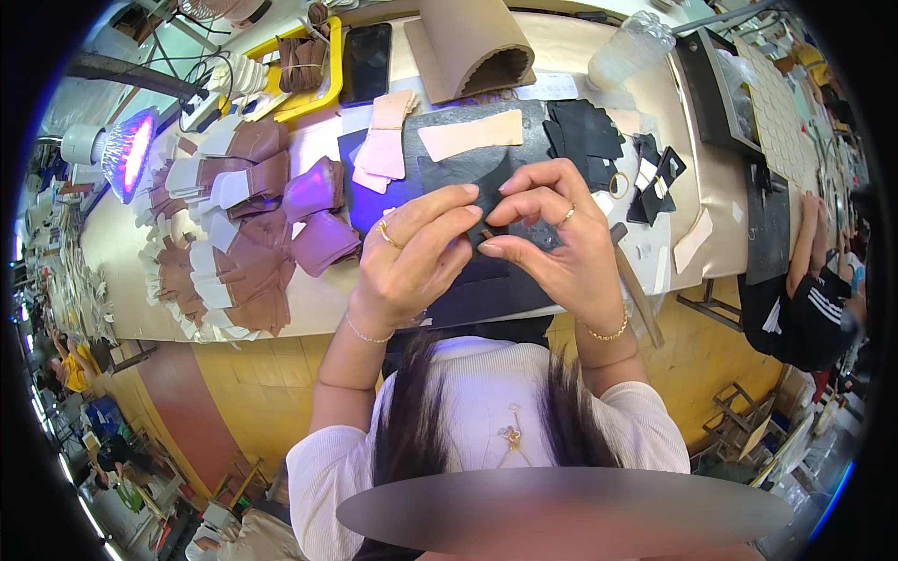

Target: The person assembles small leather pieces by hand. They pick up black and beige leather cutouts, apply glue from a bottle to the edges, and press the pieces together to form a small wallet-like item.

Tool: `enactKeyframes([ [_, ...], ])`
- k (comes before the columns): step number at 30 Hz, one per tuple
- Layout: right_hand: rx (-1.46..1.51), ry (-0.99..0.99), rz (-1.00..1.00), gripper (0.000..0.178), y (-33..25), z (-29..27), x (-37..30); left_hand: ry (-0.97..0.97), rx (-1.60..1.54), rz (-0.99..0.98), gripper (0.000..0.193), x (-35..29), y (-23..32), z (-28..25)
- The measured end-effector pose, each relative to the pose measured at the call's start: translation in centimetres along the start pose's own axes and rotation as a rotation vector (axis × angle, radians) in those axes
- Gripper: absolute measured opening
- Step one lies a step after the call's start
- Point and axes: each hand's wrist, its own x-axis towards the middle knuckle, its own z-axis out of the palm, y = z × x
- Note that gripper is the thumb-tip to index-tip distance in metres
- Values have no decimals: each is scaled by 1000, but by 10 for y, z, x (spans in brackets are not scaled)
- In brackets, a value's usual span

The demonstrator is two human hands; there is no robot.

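Note:
Both hands meet over the dark work slab (432,178), pinching a thin black leather-like piece (492,179) held up with its end bent. My left hand (412,245) has its fingertips closed on the left edge of the piece. On the opposite side, my right hand (566,224) grips it between thumb and curled fingers. A small brownish bit shows at the right fingertips; its kind is too small to tell. Just beyond lies a flat beige cut piece (470,136). A banded bundle of beige pieces (382,145) sits to the left, a stack of black pieces (584,133) to the right.
Brown cut pieces (257,234) in several stacks cover the left, under a glowing purple lamp (129,154). Behind are a yellow tray (334,70), a phone (366,64), a brown roll (472,51) and a plastic bottle (631,49). A brown stick (640,292) lies right; a co-worker (814,304) sits beyond.

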Motion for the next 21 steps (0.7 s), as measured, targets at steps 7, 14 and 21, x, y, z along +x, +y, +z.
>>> enactKeyframes([
  [7,100,-71,-92,11,2,-5,-18,-75,49,40,35,-6,11,-3],
  [14,154,155,374,7,27,-84,-88,-135,62,-44,25,-3,20,-4],
  [21,-972,47,701,110,55,-119,-131,-205,-188,-252,16,4,30,7],
])
